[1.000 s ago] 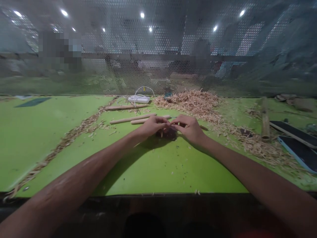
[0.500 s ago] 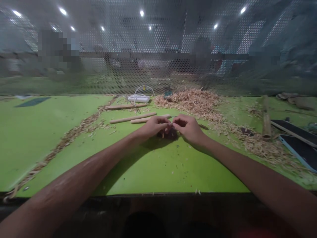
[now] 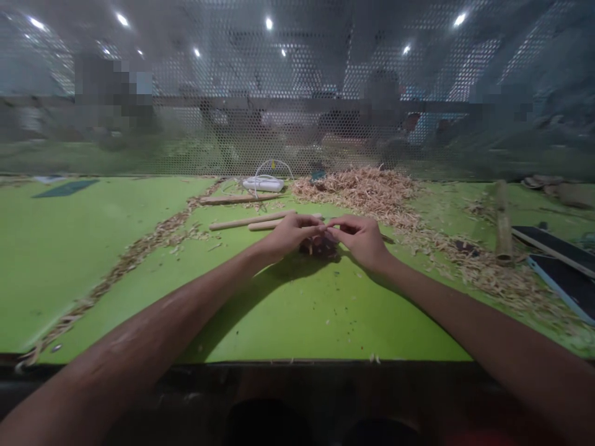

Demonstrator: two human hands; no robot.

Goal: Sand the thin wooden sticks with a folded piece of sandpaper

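My left hand (image 3: 297,234) and my right hand (image 3: 360,240) meet fingertip to fingertip above the green table (image 3: 279,322). Both are closed in a pinch, and whatever is between the fingertips is too small to make out. Right below them lies a small dark reddish-brown piece (image 3: 320,246) with pale bits on it; its kind is unclear. Behind my left hand rest two pale wooden sticks, the longer one (image 3: 246,221) fully apart from the fingers and the other (image 3: 264,226) partly hidden by them. The tip of a thin brown tool or stick (image 3: 387,238) shows beside my right hand.
A heap of wood shavings (image 3: 367,189) lies at the back, trailing right. A white power strip (image 3: 263,184) with a cable and a wooden strip (image 3: 239,199) are behind the sticks. Two phone-like dark slabs (image 3: 562,285) and a bamboo piece (image 3: 502,223) lie right. A perforated screen (image 3: 288,133) stands behind.
The pinching fingers have shifted slightly, with my right hand's fingers straighter and a bit higher. More of the dark piece below shows. The whole view has moved a little.
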